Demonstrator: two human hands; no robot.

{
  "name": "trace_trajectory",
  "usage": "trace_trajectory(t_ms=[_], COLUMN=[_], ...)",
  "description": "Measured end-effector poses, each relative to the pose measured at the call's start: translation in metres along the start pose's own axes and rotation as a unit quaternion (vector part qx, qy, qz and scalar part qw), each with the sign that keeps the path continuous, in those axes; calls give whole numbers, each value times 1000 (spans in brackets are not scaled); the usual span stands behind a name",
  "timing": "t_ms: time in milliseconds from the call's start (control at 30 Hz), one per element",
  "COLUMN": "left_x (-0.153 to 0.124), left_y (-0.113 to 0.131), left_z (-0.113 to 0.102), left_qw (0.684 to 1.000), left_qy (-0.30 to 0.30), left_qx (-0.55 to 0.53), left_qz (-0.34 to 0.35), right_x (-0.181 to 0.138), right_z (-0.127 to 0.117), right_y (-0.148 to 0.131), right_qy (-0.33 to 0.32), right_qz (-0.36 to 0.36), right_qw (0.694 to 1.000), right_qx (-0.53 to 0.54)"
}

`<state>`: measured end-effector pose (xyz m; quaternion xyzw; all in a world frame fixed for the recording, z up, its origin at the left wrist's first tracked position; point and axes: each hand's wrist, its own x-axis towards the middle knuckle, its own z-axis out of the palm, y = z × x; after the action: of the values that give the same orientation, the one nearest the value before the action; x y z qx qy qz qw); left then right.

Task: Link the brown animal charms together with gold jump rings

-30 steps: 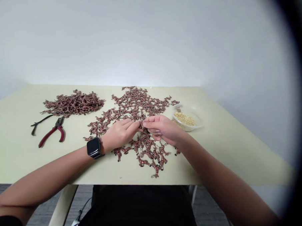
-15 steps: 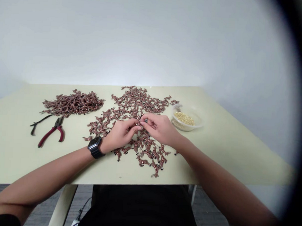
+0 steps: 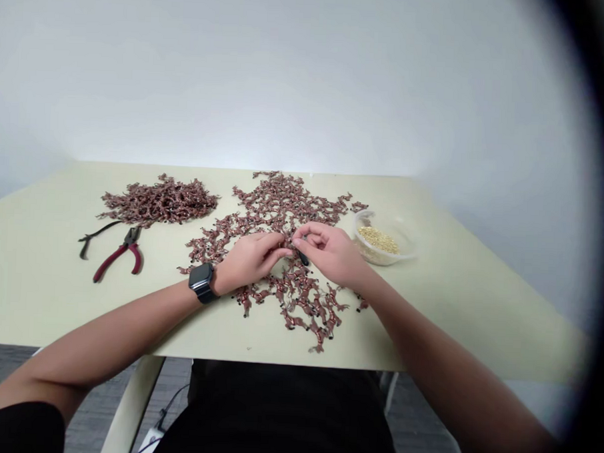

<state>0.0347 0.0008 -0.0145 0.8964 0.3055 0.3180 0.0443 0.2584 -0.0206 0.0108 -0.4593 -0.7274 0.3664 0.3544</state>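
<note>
Brown, a small piece (image 3: 290, 243) sits pinched where the closed fingers of our left hand (image 3: 250, 259) and right hand (image 3: 333, 251) meet, low over the spread of like pieces (image 3: 282, 212) on the table (image 3: 478, 308). Just beyond our right hand we see a clear bowl (image 3: 401, 254) of gold bits (image 3: 379, 238). Well to the left lie red pliers (image 3: 118, 260).

Pale table (image 3: 454, 293): brown figurines (image 3: 283, 205), red pliers (image 3: 118, 258), clear bowl (image 3: 405, 250).

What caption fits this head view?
The left hand and right hand pinch a small brown piece over scattered brown pieces; pliers and bowl nearby.
</note>
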Motion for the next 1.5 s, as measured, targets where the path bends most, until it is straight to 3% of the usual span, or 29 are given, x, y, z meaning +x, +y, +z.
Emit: trace_trajectory(t_ms=[133, 333, 467, 600, 700, 833, 933, 1033, 1100, 1167, 1267, 1367, 1500], left_x=[1, 3, 3, 1, 0, -1, 0, 3, 4, 6, 6, 6, 6], left_y=[2, 7, 7, 0, -5, -7, -8, -15, -20, -25, -27, -25, -24], left_z=[0, -5, -4, -1, 0, -2, -2, 3, 5, 6, 6, 6, 7], left_qw=[994, 983, 989, 999, 991, 969, 979, 997, 996, 991, 988, 991, 992], left_qy=[-21, -44, -50, -30, -10, -18, 8, 49, 64, 75, 80, 67, 59], left_qx=[-82, -156, -127, -16, 85, 168, 139, 58, 18, -2, -6, 1, 5], left_qz=[-69, -86, -62, 24, 102, 178, 149, 29, -56, -112, -132, -117, -111], right_x=[-1, 0, -2, -3, -2, 1, 1, -5, -13, -23, -38, -50, -58], right_z=[4, 4, 5, 6, 4, -3, -5, 1, 12, 27, 50, 64, 67], right_y=[3, 8, 7, 1, -4, -6, -5, -8, -13, -19, -27, -29, -30], right_qy=[41, 36, 34, 33, -11, -121, -132, -79, -93, -177, -240, -257, -259], right_qz=[-124, -160, -157, -106, -4, 144, 161, 94, 15, -83, -249, -311, -342], right_qw=[979, 966, 969, 987, 1000, 959, 949, 987, 996, 979, 933, 900, 873], right_qx=[-154, -201, -189, -117, 3, 211, 237, 101, 4, -51, -103, -165, -232])
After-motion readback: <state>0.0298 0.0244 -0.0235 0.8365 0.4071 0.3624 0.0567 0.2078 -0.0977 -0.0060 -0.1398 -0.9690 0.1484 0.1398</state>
